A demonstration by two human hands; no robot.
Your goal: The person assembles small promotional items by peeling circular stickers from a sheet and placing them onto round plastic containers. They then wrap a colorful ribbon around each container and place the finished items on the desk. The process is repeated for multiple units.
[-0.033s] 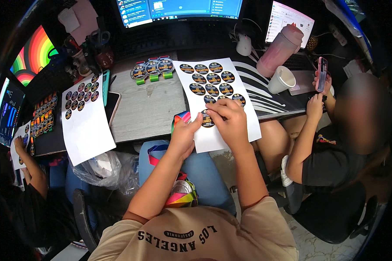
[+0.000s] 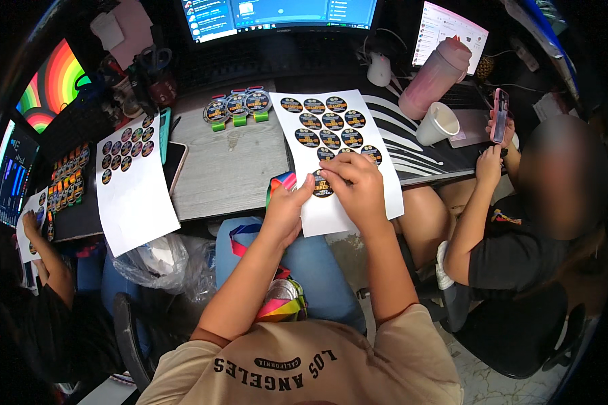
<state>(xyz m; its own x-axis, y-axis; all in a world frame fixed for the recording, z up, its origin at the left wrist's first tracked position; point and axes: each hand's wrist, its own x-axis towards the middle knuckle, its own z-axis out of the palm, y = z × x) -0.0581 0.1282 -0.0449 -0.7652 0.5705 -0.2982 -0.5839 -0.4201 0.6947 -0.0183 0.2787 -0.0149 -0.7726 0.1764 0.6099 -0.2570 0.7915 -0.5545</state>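
Two-handed, pinches round medal [image 2: 323,191] by its rim with left hand [image 2: 288,212] and right hand [image 2: 358,187], probably to steady it face-up.

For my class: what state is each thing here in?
Large monitor: on
Rainbow screen: on
Laptop: open, lit
Bottle: lid on
White cup: uncovered
Phone: held upright
Three medals: lying flat
Label sheet: partly covered
Labelled disc: held by left hand, right hand touching
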